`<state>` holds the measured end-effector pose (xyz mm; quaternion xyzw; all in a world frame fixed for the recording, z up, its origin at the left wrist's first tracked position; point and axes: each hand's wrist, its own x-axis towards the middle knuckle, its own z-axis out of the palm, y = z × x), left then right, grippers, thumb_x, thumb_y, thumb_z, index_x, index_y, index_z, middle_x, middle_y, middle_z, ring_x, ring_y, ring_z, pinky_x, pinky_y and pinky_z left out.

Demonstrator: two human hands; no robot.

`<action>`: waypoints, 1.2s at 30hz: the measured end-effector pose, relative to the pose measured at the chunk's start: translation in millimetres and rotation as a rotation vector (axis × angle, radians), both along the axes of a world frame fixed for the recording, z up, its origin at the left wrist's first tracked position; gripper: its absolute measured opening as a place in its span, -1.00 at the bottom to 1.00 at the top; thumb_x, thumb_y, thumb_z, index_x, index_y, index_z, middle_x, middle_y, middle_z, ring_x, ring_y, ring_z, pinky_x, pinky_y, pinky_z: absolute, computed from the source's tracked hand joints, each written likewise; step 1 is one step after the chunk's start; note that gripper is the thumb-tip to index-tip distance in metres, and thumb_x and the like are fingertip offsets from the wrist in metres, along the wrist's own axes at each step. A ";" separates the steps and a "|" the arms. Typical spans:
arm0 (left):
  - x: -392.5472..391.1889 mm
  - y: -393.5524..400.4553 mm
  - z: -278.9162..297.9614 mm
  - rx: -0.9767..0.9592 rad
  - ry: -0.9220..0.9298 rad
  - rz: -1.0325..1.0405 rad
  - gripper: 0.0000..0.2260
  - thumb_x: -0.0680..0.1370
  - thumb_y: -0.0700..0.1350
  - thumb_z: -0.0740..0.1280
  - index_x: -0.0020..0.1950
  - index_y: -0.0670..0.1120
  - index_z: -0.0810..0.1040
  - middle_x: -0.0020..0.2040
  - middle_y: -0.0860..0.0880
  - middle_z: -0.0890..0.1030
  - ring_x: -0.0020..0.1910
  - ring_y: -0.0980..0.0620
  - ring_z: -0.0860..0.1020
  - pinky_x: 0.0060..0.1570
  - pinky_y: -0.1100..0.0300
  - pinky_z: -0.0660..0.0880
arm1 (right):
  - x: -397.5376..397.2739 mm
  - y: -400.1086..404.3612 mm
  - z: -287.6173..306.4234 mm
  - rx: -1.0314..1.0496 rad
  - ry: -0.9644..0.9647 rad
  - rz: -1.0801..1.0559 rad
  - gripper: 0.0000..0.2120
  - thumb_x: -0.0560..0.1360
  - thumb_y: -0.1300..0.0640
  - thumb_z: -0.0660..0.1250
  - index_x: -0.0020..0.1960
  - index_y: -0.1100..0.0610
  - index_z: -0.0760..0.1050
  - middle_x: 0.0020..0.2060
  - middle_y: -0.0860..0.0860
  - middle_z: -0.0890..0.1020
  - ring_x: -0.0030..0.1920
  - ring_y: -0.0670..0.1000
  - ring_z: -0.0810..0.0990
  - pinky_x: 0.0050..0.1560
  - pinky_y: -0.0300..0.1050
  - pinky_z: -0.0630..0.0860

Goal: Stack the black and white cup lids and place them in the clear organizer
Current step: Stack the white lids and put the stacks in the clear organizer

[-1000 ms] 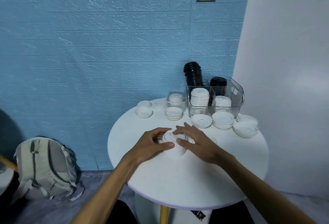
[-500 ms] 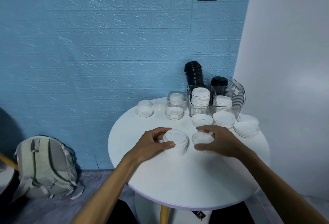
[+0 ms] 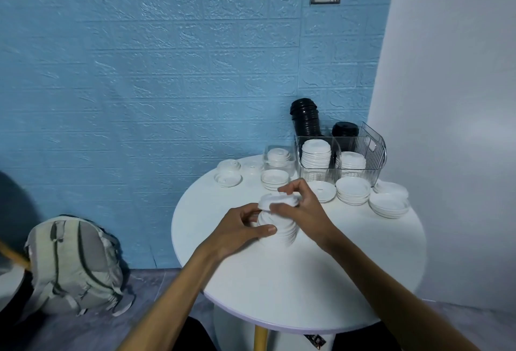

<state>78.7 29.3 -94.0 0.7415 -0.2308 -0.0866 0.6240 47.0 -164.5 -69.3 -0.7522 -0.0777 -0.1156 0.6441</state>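
White plastic cup lid (image 3: pixel 279 200), pinched by the right hand (image 3: pixel 303 211), sits tilted atop the short white lid stack (image 3: pixel 277 229); the left hand (image 3: pixel 240 229) grips that stack, likely steadying it. Beyond the stack stands the clear plastic organizer (image 3: pixel 371 145).

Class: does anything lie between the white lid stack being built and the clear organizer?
Yes. Between the lid stack and the clear organizer, loose white lids sit on the table before the organizer's front wall.

One head-worn wide-angle view looks forward and down, close over the round white worktop (image 3: pixel 307 281) at lower right of frame, facing the blue wall (image 3: pixel 167 71).
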 end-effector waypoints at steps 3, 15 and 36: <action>-0.4 0.4 0.0 0.002 -0.008 -0.007 -0.60 0.45 -0.22 0.58 0.27 -0.06 0.65 0.13 0.02 0.73 0.12 0.09 0.66 0.11 0.27 0.54 | 2.3 -6.2 -10.8 -0.071 0.022 0.064 -0.51 0.20 0.06 0.58 0.03 0.08 0.44 0.02 0.03 0.65 -0.03 -0.10 0.64 0.05 -0.15 0.55; -0.9 0.0 -0.5 -0.078 0.062 -0.004 -0.60 0.45 -0.26 0.57 0.25 -0.08 0.60 0.09 -0.03 0.74 0.05 0.08 0.68 0.08 0.25 0.57 | 0.3 -12.6 -20.6 -0.009 0.052 0.085 -0.59 0.27 0.10 0.56 0.11 0.00 0.66 0.19 0.02 0.64 0.19 -0.02 0.65 0.18 -0.18 0.55; 5.6 6.2 -2.3 -0.180 0.088 0.162 -0.92 0.58 -0.24 0.42 -0.03 -0.14 0.71 0.02 -0.11 0.74 -0.02 0.07 0.64 0.13 0.25 0.54 | 4.0 -12.8 -26.9 -0.068 -0.011 0.121 -0.68 0.40 0.30 0.57 0.02 -0.06 0.66 0.16 -0.04 0.62 0.18 -0.13 0.59 0.17 -0.33 0.45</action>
